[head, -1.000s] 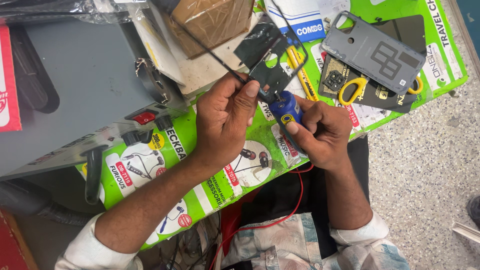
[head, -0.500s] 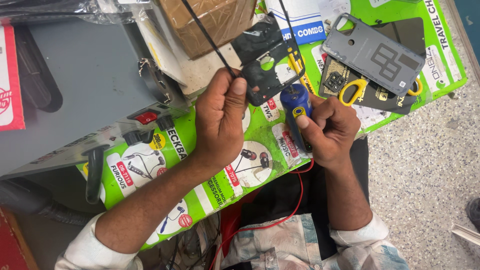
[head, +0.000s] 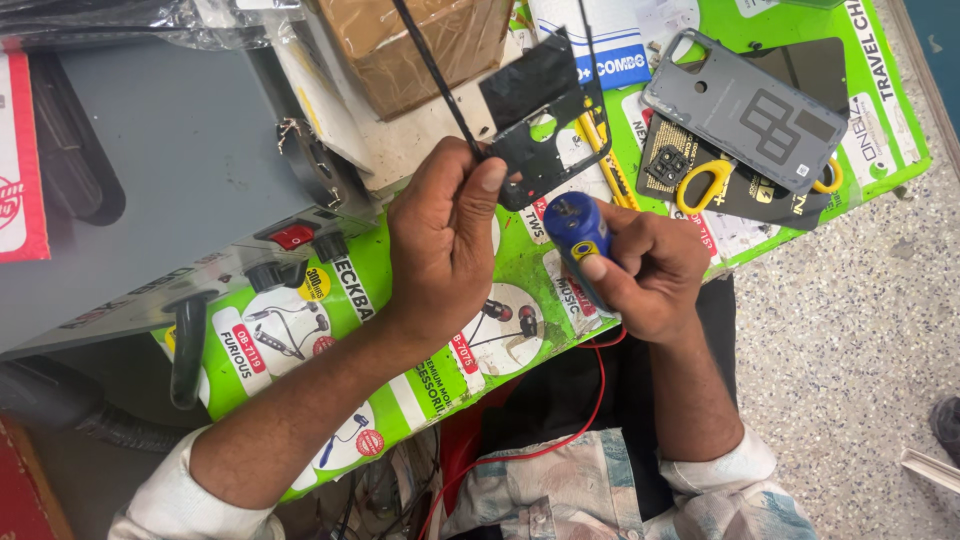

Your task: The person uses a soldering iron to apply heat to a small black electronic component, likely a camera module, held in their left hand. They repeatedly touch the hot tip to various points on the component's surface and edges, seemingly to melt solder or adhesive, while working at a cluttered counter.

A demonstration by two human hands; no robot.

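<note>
Left hand [head: 445, 240]: fingers pinched shut on the black phone frame [head: 540, 135], raised above the green table [head: 400, 330].
Right hand [head: 645, 270]: fist closed round the blue screwdriver [head: 578, 232].
Change: within 1 second the screwdriver drew back from the frame's edge, tip now clear of it.

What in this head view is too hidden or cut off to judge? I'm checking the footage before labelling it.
- Blue-handled tool: its tip, hidden by the right hand.
- Black frame piece: its lower corner, covered by the left hand.
- Cardboard box: cut off by the top edge.
</note>
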